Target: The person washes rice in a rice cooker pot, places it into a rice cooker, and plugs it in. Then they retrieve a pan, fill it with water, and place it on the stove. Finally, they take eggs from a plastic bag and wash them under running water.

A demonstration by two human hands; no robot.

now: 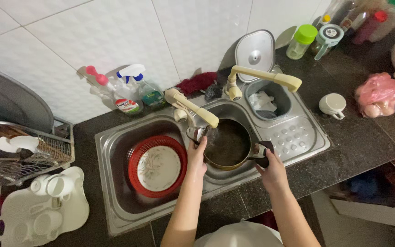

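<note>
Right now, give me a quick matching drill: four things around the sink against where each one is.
Things:
1. pot
2. red basket
3. white mug
4. spray bottles

Places:
A. on the dark counter right of the sink
B. against the tiled wall behind the sink
C. in the left basin, holding a plate
D. under the tap, held by both hands

Pairs: 1-D, 2-C, 3-A, 4-B
</note>
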